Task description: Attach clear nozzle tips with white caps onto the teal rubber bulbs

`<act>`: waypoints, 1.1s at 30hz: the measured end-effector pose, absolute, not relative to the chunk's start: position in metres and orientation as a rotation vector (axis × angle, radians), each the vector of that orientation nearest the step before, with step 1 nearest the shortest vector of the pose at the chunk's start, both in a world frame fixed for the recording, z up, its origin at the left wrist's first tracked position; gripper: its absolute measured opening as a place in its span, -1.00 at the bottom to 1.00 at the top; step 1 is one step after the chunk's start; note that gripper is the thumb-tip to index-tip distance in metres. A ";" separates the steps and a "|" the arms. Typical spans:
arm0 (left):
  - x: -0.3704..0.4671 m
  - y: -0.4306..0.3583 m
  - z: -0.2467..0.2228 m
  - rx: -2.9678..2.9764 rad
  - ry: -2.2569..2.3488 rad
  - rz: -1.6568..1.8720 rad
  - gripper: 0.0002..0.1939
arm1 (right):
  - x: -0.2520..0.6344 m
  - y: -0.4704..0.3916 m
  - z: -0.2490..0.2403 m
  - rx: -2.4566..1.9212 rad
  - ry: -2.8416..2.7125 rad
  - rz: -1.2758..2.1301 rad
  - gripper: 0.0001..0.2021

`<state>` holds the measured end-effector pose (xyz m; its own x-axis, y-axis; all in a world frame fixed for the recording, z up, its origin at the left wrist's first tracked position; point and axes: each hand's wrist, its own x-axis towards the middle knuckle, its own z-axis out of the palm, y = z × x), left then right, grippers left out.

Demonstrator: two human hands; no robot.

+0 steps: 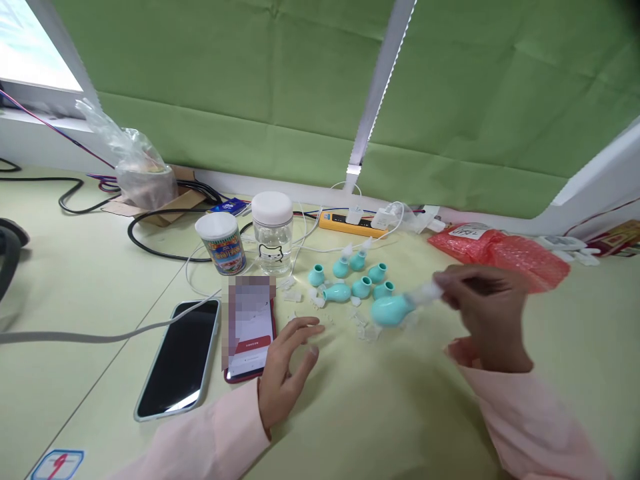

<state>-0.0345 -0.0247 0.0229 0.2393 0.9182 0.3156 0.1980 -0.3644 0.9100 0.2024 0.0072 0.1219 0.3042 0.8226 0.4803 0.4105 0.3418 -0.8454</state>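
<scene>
My right hand [487, 307] pinches the clear tip of a teal bulb nasal aspirator [393, 311], which hangs tilted above the table and is slightly blurred. My left hand [290, 363] rests near the table with fingers apart and nothing in them, just right of a lit phone [250, 327]. Beyond the hands stand several teal rubber bulbs [361, 287] with open necks. Two bulbs at the back [341, 267] carry clear tips. One teal bulb [337, 293] lies on its side. Small clear plastic pieces [369, 331] are scattered between the bulbs and my hands.
Left of the lit phone lies a dark-screened phone [177, 360], with a grey cable [100, 337] across it. A printed canister [223, 247] and a water bottle [273, 240] stand behind. An orange power strip [350, 225] and red bubble wrap [505, 253] lie along the back.
</scene>
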 end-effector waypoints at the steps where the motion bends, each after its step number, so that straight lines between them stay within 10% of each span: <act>1: -0.033 -0.024 0.022 1.802 1.093 1.132 -0.76 | 0.214 0.012 0.128 -1.312 -1.257 0.227 -0.85; 6: -0.027 -0.023 0.017 2.086 1.162 0.999 -0.81 | 0.260 0.045 0.122 -1.682 -1.339 -0.226 -0.85; 16: -0.026 -0.024 0.015 2.145 1.164 0.944 -0.81 | 0.279 0.088 0.079 -1.959 -1.694 0.060 -0.76; 23: -0.025 -0.023 0.012 2.150 1.169 0.947 -0.82 | 0.262 0.068 0.088 -1.739 -1.607 -0.635 -0.68; 33: -0.026 -0.023 0.009 2.204 1.210 0.869 -0.82 | 0.188 0.035 0.063 -1.693 -2.595 0.206 -0.78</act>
